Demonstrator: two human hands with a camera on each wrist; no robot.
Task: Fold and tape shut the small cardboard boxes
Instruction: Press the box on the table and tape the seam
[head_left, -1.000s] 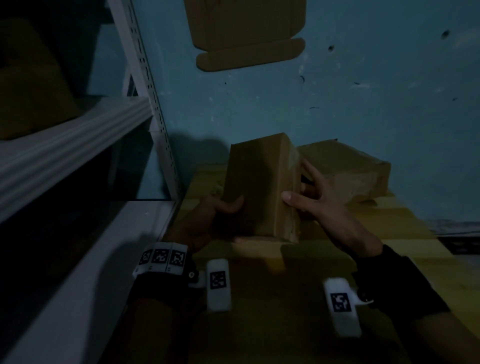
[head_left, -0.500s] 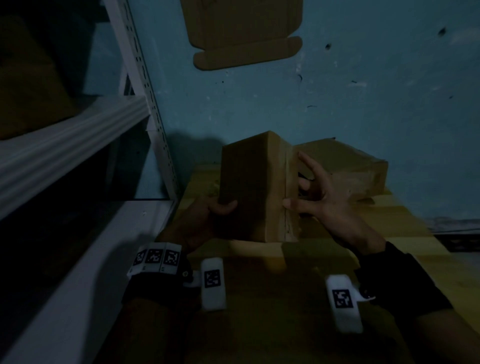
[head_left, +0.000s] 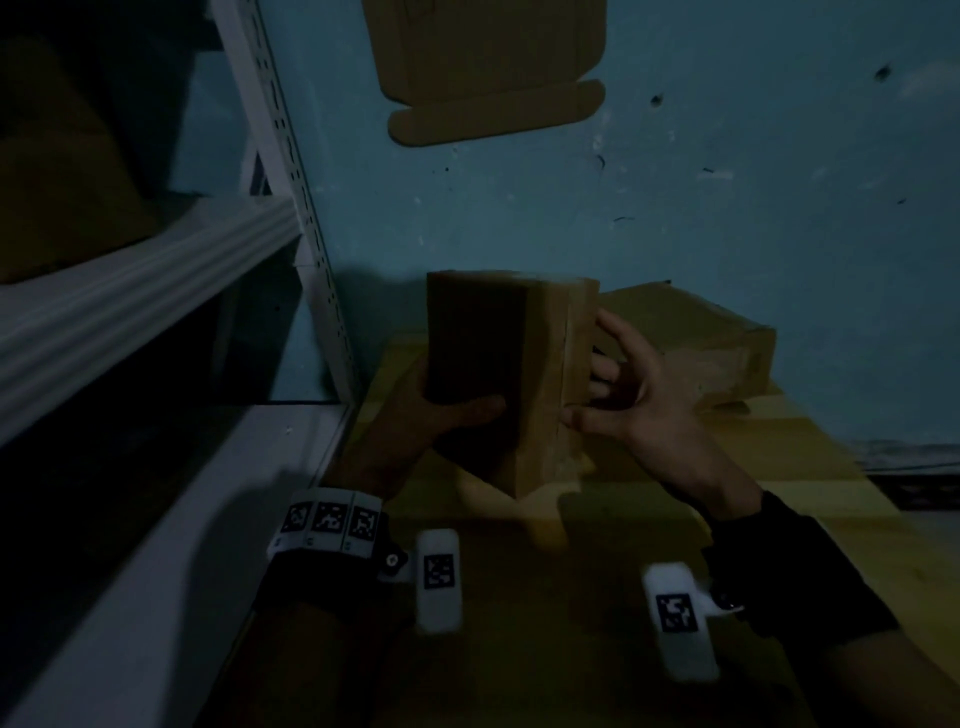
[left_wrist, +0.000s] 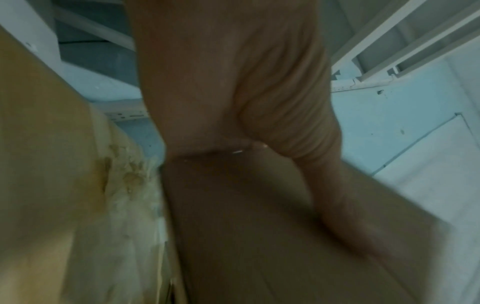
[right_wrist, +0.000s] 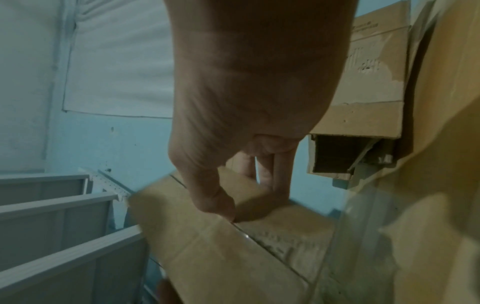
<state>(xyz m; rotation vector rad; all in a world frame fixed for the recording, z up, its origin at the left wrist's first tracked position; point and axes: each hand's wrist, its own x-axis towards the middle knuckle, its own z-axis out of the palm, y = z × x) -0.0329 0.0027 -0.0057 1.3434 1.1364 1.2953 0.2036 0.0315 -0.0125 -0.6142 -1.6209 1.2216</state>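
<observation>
A small brown cardboard box (head_left: 540, 374) stands on end above the wooden table (head_left: 810, 467), one lower corner pointing toward me. My left hand (head_left: 452, 421) grips its dark left face, the thumb lying across the front. My right hand (head_left: 597, 389) pinches the right side, with the thumb on the taped seam and the fingers behind. In the right wrist view the thumb (right_wrist: 215, 201) presses the seam of the box (right_wrist: 207, 242). The left wrist view shows my left hand (left_wrist: 233, 82) against the box (left_wrist: 233, 226).
A second cardboard box (head_left: 696, 338) lies on the table at the back right, its end open in the right wrist view (right_wrist: 363, 107). A flat cardboard blank (head_left: 488, 67) hangs on the blue wall. A white metal shelf rack (head_left: 156, 280) stands close on the left.
The box has been turned between my hands, so more of its seamed face shows and a lower corner points toward me. My left hand has shifted up its left face.
</observation>
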